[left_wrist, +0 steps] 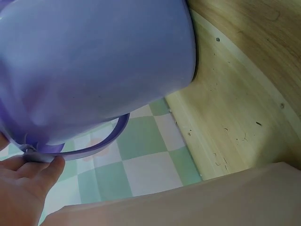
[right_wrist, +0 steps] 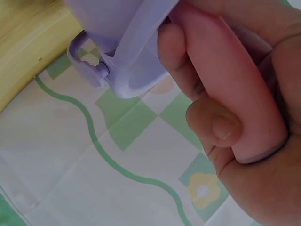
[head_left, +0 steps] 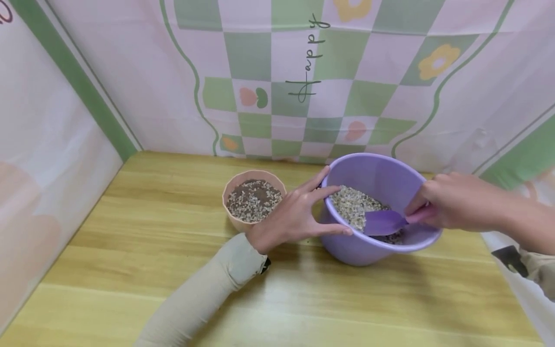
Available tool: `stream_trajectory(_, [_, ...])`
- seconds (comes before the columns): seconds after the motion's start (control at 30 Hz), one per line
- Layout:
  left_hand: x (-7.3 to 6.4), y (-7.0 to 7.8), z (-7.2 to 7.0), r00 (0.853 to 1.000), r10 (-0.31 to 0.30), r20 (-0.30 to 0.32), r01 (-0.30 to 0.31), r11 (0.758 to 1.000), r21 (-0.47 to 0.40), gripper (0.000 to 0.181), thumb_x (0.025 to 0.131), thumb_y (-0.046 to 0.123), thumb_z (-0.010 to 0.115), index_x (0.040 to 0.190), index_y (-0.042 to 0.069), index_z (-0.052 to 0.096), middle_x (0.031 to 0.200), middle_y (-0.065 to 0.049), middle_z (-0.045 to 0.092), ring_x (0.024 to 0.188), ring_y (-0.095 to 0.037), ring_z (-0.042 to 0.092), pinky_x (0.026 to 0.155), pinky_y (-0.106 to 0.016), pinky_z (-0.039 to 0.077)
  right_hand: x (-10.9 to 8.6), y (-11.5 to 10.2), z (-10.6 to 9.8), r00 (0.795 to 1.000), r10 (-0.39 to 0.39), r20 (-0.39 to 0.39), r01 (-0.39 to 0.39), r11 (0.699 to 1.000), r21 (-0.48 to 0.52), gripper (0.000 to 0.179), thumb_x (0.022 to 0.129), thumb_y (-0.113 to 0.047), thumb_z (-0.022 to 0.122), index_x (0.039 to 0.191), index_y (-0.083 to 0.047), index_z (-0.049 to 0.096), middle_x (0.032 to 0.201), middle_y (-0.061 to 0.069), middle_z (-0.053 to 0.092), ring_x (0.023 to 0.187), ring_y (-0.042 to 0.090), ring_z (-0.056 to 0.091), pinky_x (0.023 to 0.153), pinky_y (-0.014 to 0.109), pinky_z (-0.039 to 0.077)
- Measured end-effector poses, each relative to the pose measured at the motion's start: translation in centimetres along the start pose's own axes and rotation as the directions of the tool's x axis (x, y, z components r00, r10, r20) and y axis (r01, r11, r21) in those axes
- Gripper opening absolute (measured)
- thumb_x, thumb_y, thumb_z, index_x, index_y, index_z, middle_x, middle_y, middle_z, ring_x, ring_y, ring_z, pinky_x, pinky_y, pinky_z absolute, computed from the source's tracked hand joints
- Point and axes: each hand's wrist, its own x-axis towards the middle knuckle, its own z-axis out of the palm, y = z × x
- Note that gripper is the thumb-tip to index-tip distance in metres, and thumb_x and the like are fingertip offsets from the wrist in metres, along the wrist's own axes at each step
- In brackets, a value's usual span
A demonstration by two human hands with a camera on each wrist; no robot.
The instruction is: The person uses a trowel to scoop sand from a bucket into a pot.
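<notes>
A purple bucket (head_left: 347, 250) stands on the table, partly filled with pale, mixed-grain gravel (head_left: 349, 205). My left hand (head_left: 295, 212) holds the bucket's near-left rim, thumb and fingers spread along it. In the left wrist view, its fingers (left_wrist: 44, 172) grip by the rim and the curved bucket handle (left_wrist: 101, 143). My right hand (head_left: 464, 200) grips the pink handle (right_wrist: 230, 80) of a small hand trowel, its purple blade (head_left: 383, 222) down inside the bucket against the gravel. Left of the bucket, partly behind my left wrist, is a pink flowerpot (head_left: 236, 222) holding brown soil topped with scattered gravel.
The wood-grain table (head_left: 130, 250) meets a checkered cloth backdrop (head_left: 288, 99) just behind the bucket and pot. Cloth sides stand at left and right. Small dark crumbs (left_wrist: 258, 124) lie on the table beside the bucket.
</notes>
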Motion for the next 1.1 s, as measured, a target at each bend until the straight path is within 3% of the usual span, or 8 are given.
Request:
stream_trajectory(0.27, [0.1, 0.0, 0.1, 1.000, -0.005, 0.000, 0.005, 1.000, -0.004, 0.091, 0.074, 0.067, 0.076, 0.148, 0.022, 0.049, 0.165, 0.008, 0.000, 0.120, -0.032, 0.061, 0.106, -0.049, 0.043, 0.8, -0.6, 0.3, 1.000, 0.006, -0.001, -0.006, 0.997, -0.082, 0.027, 0.069, -0.030, 0.091, 0.074, -0.046, 0.070, 0.072, -0.031, 0.060, 0.062, -0.004, 0.054, 0.052, 0.023, 0.047])
stream_trajectory(0.47, [0.2, 0.0, 0.1, 1.000, -0.005, -0.001, 0.005, 1.000, 0.003, 0.091, 0.074, 0.068, 0.076, 0.148, 0.022, 0.050, 0.165, 0.009, -0.001, 0.114, -0.030, 0.065, 0.106, -0.047, 0.044, 1.0, -0.6, 0.4, 0.999, 0.037, 0.036, -0.035, 0.997, -0.066, 0.023, 0.071, -0.026, 0.090, 0.078, -0.042, 0.075, 0.074, -0.029, 0.064, 0.064, -0.001, 0.058, 0.055, 0.024, 0.049])
stream_trajectory(0.97, [0.1, 0.1, -0.1, 1.000, -0.016, 0.007, 0.016, 1.000, -0.003, 0.090, 0.074, 0.068, 0.075, 0.148, 0.023, 0.049, 0.165, 0.008, -0.001, 0.124, -0.034, 0.058, 0.107, -0.049, 0.041, 0.4, -0.4, 1.2, 0.998, 0.040, -0.048, -0.044, 0.997, -0.071, 0.022, 0.069, -0.026, 0.091, 0.080, -0.035, 0.074, 0.077, -0.023, 0.066, 0.068, 0.004, 0.060, 0.059, 0.028, 0.050])
stream_trajectory(1.1, [0.1, 0.1, 0.0, 1.000, -0.016, 0.006, 0.016, 1.000, 0.000, 0.091, 0.074, 0.068, 0.076, 0.148, 0.022, 0.050, 0.165, 0.008, -0.001, 0.126, -0.035, 0.056, 0.108, -0.050, 0.041, 0.3, 0.0, 1.8, 0.994, -0.025, -0.111, 0.016, 0.996, -0.084, 0.023, 0.069, -0.027, 0.090, 0.082, -0.033, 0.072, 0.077, -0.025, 0.065, 0.066, 0.002, 0.060, 0.057, 0.026, 0.049])
